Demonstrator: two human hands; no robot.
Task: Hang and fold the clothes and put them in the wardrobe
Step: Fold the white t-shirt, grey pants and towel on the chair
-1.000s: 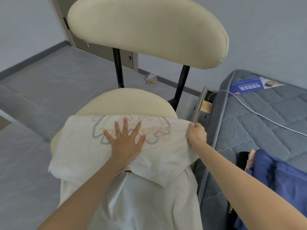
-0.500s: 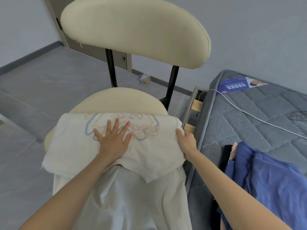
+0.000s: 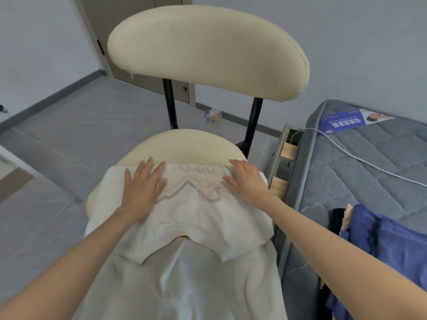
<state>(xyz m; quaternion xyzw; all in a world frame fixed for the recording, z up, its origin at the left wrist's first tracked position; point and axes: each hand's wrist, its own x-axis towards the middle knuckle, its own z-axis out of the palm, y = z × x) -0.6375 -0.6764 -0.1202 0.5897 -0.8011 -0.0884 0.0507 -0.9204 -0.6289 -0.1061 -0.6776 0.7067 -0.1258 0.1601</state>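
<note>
A white T-shirt (image 3: 191,218) with an orange and grey outline print lies partly folded on the seat of a cream chair (image 3: 184,144), its lower part hanging over the front edge toward me. My left hand (image 3: 143,183) lies flat on the shirt's left side, fingers straight. My right hand (image 3: 247,181) lies flat on its right side, fingers spread toward the far edge. Both palms press the fabric against the seat.
The chair's cream backrest (image 3: 208,54) rises just behind the seat. A grey mattress (image 3: 360,169) stands close on the right with a white cable (image 3: 346,151) and blue clothes (image 3: 388,241) on it. Grey floor tiles extend to the left, a door (image 3: 138,31) behind.
My right hand let go of the shirt's right edge and now lies flat on it. My left hand slid left, away from the print's centre.
</note>
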